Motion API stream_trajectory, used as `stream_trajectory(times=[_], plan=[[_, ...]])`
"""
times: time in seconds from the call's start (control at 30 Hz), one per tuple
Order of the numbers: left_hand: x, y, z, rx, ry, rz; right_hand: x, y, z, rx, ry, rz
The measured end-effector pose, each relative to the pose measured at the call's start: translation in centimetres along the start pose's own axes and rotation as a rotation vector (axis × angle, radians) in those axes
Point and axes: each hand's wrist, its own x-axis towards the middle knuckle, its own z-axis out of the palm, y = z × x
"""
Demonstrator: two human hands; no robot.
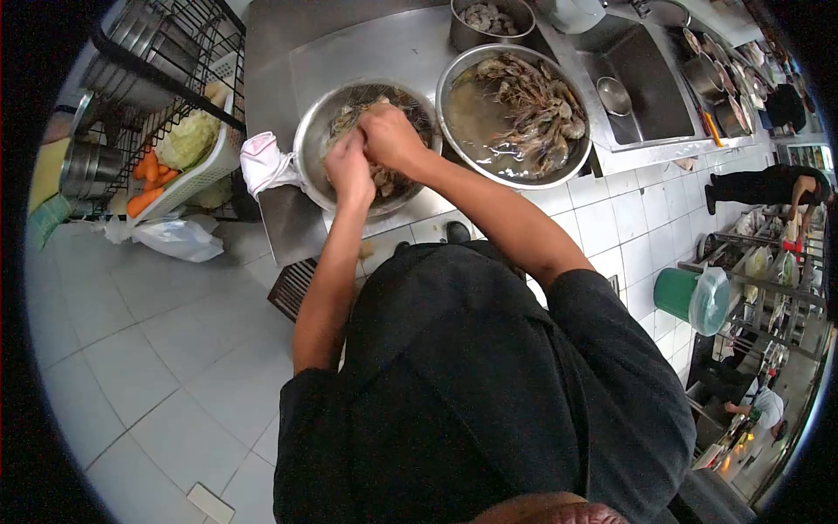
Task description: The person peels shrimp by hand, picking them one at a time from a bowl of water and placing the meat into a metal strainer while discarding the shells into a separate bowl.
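Observation:
Both hands are together over a round metal bowl (316,140) on the steel counter. My left hand (350,168) and my right hand (389,137) touch, with fingers closed; what they hold is too small to make out. Shells and shrimp pieces (384,182) lie in the bowl beneath them. Just right of it, a larger metal basin (471,113) holds whole shrimp (546,105) in cloudy water. A smaller pot (458,37) behind contains peeled shrimp (489,19).
A white cloth (264,162) lies at the bowl's left edge. Beyond the basin is a sink (642,87) with a ladle (614,96). A vegetable basket (196,166) stands left. Two other people (764,188) are farther off at right, near a green bin (676,293).

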Motion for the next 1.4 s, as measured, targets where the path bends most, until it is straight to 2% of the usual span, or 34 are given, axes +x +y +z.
stream_trajectory(times=[0.07, 0.2, 0.3, 0.4, 0.47, 0.53, 0.63, 0.73, 0.87, 0.93, 1.0, 1.1, 1.13, 1.23, 1.3, 1.4], plan=[[-0.7, 1.3, -1.8, 0.051, 0.028, -0.076, 0.3, -0.8, 0.7, -0.035, -0.015, -0.061], [-2.2, 3.8, -3.6, 0.08, -0.067, -0.1, 1.1, -1.5, 1.5, -0.053, -0.042, -0.122], [-2.6, 4.4, -4.7, 0.123, -0.069, -0.077, 1.9, -1.8, 1.8, -0.005, -0.037, -0.032], [-3.3, 4.8, -5.5, 0.008, -0.039, -0.02, 2.5, -2.6, 0.9, 0.013, -0.084, 0.31], [-3.7, 4.7, -6.6, -0.054, -0.015, 0.011, 2.6, -0.9, 1.8, 0.06, 0.062, 0.307], [-4.4, 5.1, -7.0, -0.124, 0.012, -0.005, 3.0, 0.1, 1.2, 0.041, 0.001, 0.296], [-4.1, 5.2, -7.4, -0.211, 0.033, -0.021, 3.4, 0.8, 1.5, 0.047, -0.332, 0.206], [-3.8, 5.2, -7.1, -0.241, 0.065, -0.042, 2.7, -1.4, 1.2, 0.181, -0.265, -0.095], [-3.2, 4.4, -6.7, -0.172, 0.105, -0.072, 1.5, -5.2, -0.5, 0.138, -0.568, -0.137], [-3.6, 5.2, -6.0, -0.087, 0.093, -0.092, 1.5, -5.4, -0.1, 0.039, -0.584, -0.176], [-3.6, 6.0, -6.4, 0.001, -0.052, -0.191, 1.0, -5.1, -0.3, 0.037, -0.594, -0.191], [-2.7, 6.1, -7.5, 0.096, -0.26, -0.361, -0.5, -5.0, 0.7, 0.121, -0.495, -0.211], [-2.4, 5.9, -7.7, 0.082, -0.266, -0.368, -0.9, -5.1, 0.8, 0.145, -0.47, -0.219], [-1.7, 4.2, -7.8, 0.061, -0.244, -0.348, -1.4, -5.0, 0.2, 0.057, -0.576, -0.178], [-1.3, 3.4, -8.5, 0.116, -0.296, -0.354, -1.5, -5.0, -0.2, 0.037, -0.593, -0.151], [-2.1, 4.9, -6.9, 0.08, -0.291, -0.376, -1.8, -4.9, -1.1, 0.113, -0.581, -0.191]])
